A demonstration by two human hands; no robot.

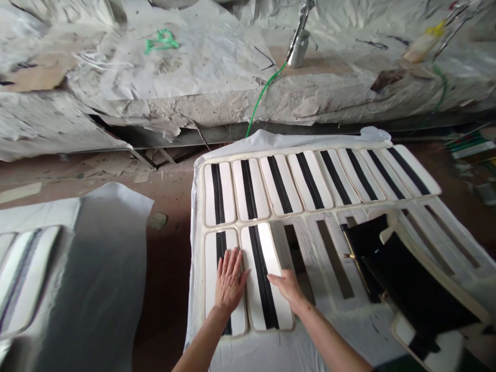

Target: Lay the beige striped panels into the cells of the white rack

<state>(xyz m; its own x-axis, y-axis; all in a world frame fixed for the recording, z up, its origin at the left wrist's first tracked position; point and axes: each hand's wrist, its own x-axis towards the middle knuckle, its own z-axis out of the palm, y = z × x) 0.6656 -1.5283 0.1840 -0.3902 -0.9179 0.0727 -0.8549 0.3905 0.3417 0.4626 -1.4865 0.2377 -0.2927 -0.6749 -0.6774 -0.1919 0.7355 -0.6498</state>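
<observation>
1. White panel with a black stripe [265,279] lies flat in the lower row of a cream frame [200,206], second slot from the left, directly under both hands.
2. Left hand [229,279]: fingers spread and pressed flat, palm down, across the seam between this panel and the neighbouring striped panel [217,248] to its left. It grips nothing.
3. Right hand [287,287]: flat on the panel's right edge, fingers held together and pointing left toward the black stripe. It pinches nothing.
4. The two hands flank the black stripe, left and right, near the panel's middle height.
5. Upper row of the frame: a run of matching striped panels [310,181], side by side, all seated.
6. Lower row to the right of the right hand: open slots showing a dark strip [298,258] on white sheet.
7. Stack of black and cream pieces [406,279] rests on the frame's right part, apart from both hands.
8. White cloth [271,138] lies under the frame.
9. Behind: paper-covered worktop [217,72] carrying a metal can [299,49]; a green hose [263,93] hangs from it.
10. Far left: another striped panel [23,274] on grey sheet, well apart.
</observation>
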